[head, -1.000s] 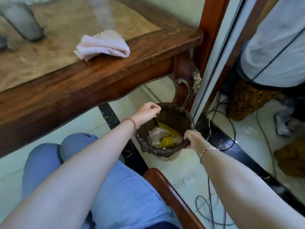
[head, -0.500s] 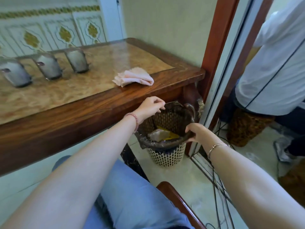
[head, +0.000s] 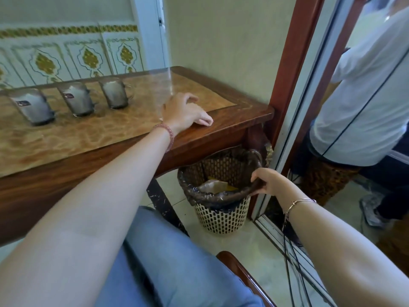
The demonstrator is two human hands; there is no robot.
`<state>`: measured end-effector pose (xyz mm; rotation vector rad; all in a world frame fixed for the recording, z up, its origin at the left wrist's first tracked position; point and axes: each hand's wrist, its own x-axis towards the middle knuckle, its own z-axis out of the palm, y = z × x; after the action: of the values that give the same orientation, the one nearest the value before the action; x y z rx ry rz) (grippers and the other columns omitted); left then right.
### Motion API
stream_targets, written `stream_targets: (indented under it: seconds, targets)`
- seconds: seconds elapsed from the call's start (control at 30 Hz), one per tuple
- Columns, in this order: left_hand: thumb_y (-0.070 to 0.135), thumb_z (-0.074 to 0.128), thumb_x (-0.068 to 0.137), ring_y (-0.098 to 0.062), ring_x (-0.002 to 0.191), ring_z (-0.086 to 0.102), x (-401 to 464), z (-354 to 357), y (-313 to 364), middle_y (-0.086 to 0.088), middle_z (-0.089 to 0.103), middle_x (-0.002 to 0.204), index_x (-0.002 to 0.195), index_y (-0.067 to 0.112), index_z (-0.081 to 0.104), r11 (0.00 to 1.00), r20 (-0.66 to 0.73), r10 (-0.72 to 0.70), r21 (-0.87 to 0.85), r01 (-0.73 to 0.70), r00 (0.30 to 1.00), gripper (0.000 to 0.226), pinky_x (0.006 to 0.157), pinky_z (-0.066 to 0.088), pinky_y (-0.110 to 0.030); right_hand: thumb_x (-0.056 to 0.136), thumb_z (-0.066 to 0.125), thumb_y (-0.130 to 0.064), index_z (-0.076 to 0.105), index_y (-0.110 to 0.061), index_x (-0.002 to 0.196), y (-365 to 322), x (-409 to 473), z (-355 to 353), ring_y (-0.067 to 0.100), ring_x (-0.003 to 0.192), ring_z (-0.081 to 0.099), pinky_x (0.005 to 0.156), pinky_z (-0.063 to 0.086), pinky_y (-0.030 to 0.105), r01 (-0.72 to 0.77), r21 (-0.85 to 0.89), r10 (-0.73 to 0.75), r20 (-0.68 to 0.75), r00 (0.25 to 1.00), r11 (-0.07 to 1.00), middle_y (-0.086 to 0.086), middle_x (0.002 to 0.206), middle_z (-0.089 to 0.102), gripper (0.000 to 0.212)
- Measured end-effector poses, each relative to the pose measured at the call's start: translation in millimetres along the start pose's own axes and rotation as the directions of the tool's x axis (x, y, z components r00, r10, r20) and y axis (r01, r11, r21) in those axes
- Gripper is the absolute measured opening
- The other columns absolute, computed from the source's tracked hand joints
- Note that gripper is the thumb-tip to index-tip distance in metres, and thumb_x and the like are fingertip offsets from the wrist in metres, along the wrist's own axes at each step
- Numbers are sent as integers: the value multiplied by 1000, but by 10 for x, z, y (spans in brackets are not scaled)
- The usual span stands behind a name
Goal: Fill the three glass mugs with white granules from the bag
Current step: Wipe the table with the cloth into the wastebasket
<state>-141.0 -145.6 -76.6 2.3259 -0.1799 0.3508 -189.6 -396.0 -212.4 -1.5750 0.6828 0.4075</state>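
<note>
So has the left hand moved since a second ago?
Yes. The left hand was beside the bin's rim below the table edge; it has gone up and now rests on the table, where the cloth lay.

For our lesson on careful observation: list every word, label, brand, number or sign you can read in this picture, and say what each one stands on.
No text can be read anywhere in the picture.
Left mug: a small dark sticker with pale marks, too blurred to read.
Middle mug: a similar dark sticker, too blurred to read.
Right mug: no label visible.
Wall tiles: gold ornaments only, no lettering.
Bin: no print visible.
</note>
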Motion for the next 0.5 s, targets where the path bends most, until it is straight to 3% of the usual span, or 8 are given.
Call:
stream_targets:
  seconds: [0.03,0.1,0.17,0.27,0.33,0.43,0.5]
  targets:
    - [57,68,48,-17,122,51,49,-13,-70,-1,58,130,123,22,59,1000,50,-26,17,25,998,84,105,40,-37,86,48,12,34,-8,135,-14,-17,15,49,107,56,84,55,55,-7,1,7,5,1000,1000,24,110,45,55]
    - [46,79,57,-23,135,40,126,1,-197,-6,44,145,140,17,44,999,157,-52,9,52,986,94,113,31,-43,87,47,11,33,-8,136,-35,-40,45,50,108,56,86,54,54,-21,-8,21,14,1000,1000,23,100,45,55]
    - [27,80,72,-25,141,31,171,23,-267,-8,33,153,148,18,29,998,210,-68,3,69,975,92,116,26,-42,87,47,11,31,-8,137,-59,-45,67,50,107,57,87,54,54,-21,-18,22,18,1000,1000,22,95,44,56]
    - [26,71,84,-25,143,25,246,70,-350,-7,26,156,151,18,22,994,270,-74,94,51,960,83,117,23,-38,87,47,11,31,-8,137,-80,-40,102,47,100,58,87,54,54,-16,3,16,23,1000,1000,21,94,43,56]
    - [25,62,90,-27,144,22,270,100,-398,-10,23,157,150,14,27,978,297,-69,206,7,952,70,117,20,-36,87,47,11,31,-9,136,-74,-39,113,46,97,58,81,55,52,-16,22,15,25,1000,1000,20,96,44,55]
    - [25,47,97,-32,131,43,200,142,-435,-12,47,142,135,13,51,962,314,16,255,-100,949,40,108,34,-40,87,47,12,33,-11,131,-60,-24,110,47,110,56,79,56,51,-27,52,25,36,999,998,22,109,45,51]
    - [30,39,96,-32,118,53,206,168,-491,-10,57,132,129,21,57,939,274,79,301,-163,959,38,100,41,-44,86,48,12,34,-11,127,-50,1,102,47,111,56,81,56,52,-28,66,25,37,999,997,23,120,44,49]
